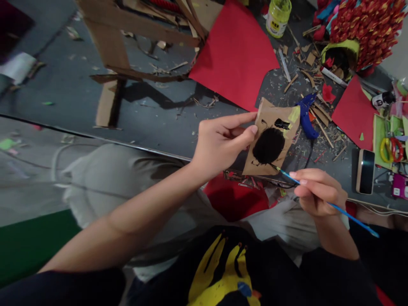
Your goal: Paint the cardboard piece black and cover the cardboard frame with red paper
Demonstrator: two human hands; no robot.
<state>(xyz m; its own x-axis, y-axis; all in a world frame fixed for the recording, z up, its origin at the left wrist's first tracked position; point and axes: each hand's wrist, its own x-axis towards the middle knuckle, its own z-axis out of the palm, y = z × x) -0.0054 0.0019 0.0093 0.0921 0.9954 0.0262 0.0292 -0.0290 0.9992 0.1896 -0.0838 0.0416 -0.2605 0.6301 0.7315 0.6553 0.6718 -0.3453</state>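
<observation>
My left hand [225, 142] pinches the left edge of a small brown piece of cardboard [250, 165], thumb on its front. A large black painted disc [269, 145] covers its middle, with a smaller black patch and some yellow strokes above. Between the fingertips of my right hand [320, 191] is a slim blue paintbrush [290, 176]. Its bristles meet the lower edge of the black disc. The cardboard is tilted over the front edge of the table.
Red sheets [236, 55] lie on the grey table [165, 123] among cardboard scraps. A blue glue gun [308, 117] rests just behind the cardboard. Further off stand a yellow paint jar [278, 19], a phone [365, 172], scissors [386, 151] and a cardboard frame [111, 46].
</observation>
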